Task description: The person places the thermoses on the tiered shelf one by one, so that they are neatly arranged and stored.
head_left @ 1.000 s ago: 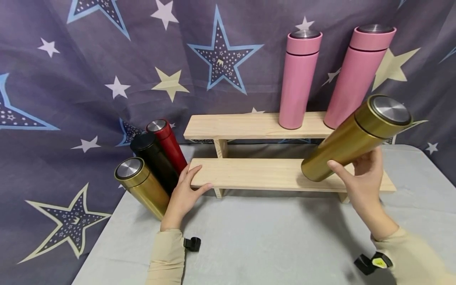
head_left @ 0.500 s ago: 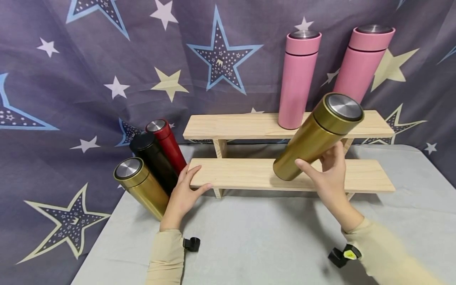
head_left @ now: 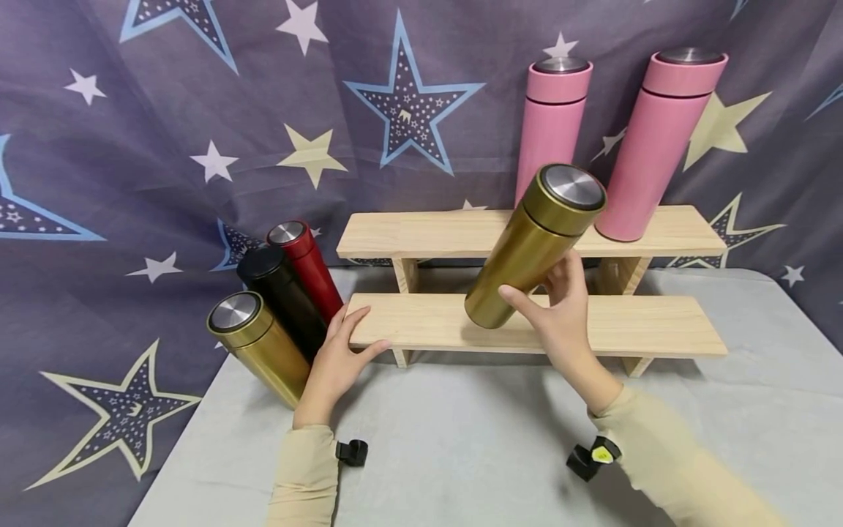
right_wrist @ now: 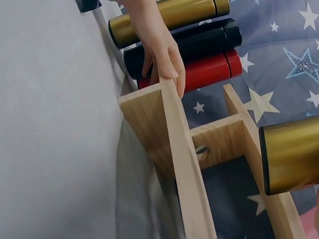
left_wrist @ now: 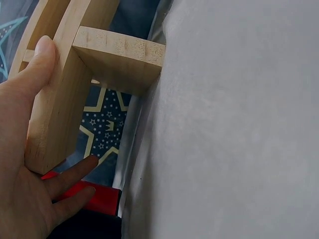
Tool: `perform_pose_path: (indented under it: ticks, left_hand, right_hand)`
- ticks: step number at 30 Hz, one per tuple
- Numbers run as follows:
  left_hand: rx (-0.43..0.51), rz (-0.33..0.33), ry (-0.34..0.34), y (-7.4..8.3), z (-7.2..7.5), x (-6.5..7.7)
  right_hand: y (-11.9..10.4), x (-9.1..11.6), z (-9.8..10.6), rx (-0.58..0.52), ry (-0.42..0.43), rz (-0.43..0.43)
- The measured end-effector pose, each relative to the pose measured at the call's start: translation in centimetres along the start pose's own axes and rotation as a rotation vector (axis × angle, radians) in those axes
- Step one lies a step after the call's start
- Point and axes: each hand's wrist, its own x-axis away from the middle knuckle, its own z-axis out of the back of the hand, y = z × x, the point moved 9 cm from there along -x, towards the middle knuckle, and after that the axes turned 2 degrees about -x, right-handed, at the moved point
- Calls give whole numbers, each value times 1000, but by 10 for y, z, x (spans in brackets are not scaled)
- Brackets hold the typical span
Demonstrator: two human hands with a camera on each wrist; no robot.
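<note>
My right hand grips a gold thermos flask with a silver lid by its lower part. In the head view it looks tilted, its base over the middle of the lower board of a two-tier wooden shelf. The right wrist view shows the flask's base above the shelf, apart from the lower board. My left hand holds the left end of that board, thumb along its front edge. In the left wrist view, two fingers of it reach past the board's end.
On the upper tier stand two pink flasks, the left one partly hidden by the gold flask. Left of the shelf stand a red flask, a black flask and another gold flask. A star-patterned curtain hangs behind the grey-covered table.
My right hand has carried the gold flask leftward from the lower board's right part to its middle. It now covers part of the left pink flask. My left hand has stayed in place.
</note>
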Motion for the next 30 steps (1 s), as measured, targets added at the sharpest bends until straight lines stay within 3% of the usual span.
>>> perform_pose_path:
  ticks: [21,30]
  left_hand:
    - [-6,7,4,-4,-1,0]
    - [5,0,2,-2,-1,-1]
  right_hand:
    - [-8,-26,-50,44,-82,71]
    - [-10,-37,-59,73,-79,83]
